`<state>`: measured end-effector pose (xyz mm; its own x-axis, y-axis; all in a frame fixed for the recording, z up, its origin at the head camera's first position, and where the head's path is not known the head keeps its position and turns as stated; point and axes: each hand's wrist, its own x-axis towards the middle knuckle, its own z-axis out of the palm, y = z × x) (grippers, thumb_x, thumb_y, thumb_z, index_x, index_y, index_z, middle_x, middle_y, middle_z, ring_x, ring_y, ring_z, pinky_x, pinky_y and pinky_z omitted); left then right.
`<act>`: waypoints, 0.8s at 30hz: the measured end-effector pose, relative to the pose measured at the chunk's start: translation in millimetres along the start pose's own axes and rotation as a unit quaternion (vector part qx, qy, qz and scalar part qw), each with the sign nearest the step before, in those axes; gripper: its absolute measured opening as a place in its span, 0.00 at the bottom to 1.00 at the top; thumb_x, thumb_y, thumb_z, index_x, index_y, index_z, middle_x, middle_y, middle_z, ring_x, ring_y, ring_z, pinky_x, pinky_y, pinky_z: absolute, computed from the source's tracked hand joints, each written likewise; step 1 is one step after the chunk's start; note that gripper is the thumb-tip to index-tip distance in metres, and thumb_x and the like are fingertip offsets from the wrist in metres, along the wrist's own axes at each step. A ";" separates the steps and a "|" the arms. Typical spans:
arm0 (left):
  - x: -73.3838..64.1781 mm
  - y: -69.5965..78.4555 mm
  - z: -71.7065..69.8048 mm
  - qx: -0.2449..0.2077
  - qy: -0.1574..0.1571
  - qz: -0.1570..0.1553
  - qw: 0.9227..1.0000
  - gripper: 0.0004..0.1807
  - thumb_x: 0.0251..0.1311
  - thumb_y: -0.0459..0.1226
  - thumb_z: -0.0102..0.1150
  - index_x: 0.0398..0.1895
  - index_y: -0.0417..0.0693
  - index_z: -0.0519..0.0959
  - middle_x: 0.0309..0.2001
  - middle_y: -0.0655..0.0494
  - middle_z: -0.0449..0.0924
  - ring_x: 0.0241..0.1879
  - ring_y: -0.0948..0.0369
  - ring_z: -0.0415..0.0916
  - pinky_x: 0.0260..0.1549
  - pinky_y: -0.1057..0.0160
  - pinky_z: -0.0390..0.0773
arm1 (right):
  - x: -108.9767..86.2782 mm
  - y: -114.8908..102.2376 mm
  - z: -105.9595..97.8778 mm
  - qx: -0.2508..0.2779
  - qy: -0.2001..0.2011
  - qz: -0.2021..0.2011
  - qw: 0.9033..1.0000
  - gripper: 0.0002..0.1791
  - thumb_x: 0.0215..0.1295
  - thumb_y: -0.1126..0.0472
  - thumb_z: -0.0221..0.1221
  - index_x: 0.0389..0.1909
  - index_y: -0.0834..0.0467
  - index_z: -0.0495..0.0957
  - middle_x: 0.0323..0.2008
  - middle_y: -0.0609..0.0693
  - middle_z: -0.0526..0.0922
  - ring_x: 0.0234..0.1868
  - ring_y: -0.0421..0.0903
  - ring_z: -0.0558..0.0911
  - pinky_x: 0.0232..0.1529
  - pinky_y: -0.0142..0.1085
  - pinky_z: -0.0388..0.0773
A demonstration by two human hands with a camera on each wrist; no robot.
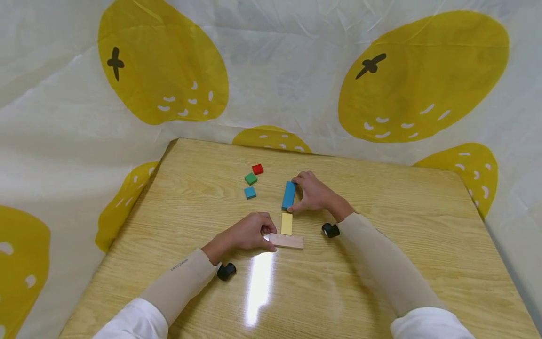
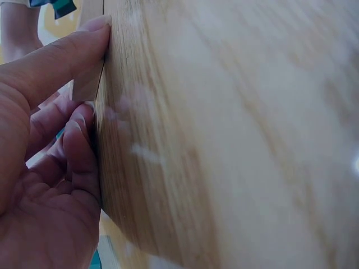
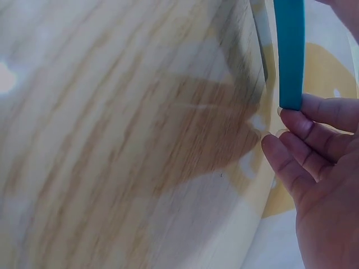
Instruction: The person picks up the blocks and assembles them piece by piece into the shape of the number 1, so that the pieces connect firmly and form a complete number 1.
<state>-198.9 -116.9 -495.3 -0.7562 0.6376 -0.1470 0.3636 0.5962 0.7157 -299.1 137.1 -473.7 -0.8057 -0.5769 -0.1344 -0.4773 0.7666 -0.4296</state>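
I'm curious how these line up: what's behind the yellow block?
Beyond the yellow block is the long blue block, held in the right hand. The patch of tabletop that the blue block covers can't be seen.

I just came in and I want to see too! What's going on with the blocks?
Someone is handling blocks on a wooden table. Their right hand holds a long blue block by its ends. Their left hand pinches one end of a pale wooden block. A yellow block lies between those two. Off to the left, a red, a green and a small blue block lie untouched.
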 end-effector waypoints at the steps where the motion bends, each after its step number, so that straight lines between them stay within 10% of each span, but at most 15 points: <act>1: 0.1 0.0 0.1 0.001 0.000 0.000 1.000 0.18 0.52 0.47 0.82 0.41 0.51 0.88 0.38 0.62 0.78 0.39 0.65 0.72 0.41 0.68 0.75 | 0.4 0.6 0.3 -0.001 -0.001 -0.002 1.000 0.56 0.49 0.39 0.76 0.72 0.68 0.68 0.67 0.65 0.71 0.68 0.61 0.66 0.68 0.56 0.72; 24: -0.5 2.0 -1.4 -0.005 0.001 -0.009 1.000 0.18 0.51 0.45 0.82 0.42 0.50 0.88 0.39 0.61 0.78 0.39 0.65 0.72 0.41 0.68 0.75 | 3.1 1.4 1.3 -0.006 -0.004 -0.027 1.000 0.54 0.50 0.40 0.77 0.71 0.68 0.69 0.64 0.63 0.73 0.66 0.60 0.68 0.68 0.55 0.72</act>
<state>-198.6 -116.6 -492.8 -0.7634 0.6259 -0.1593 0.3441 0.6028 0.7199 -301.8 136.0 -475.8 -0.7761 -0.6193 -0.1191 -0.5233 0.7378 -0.4263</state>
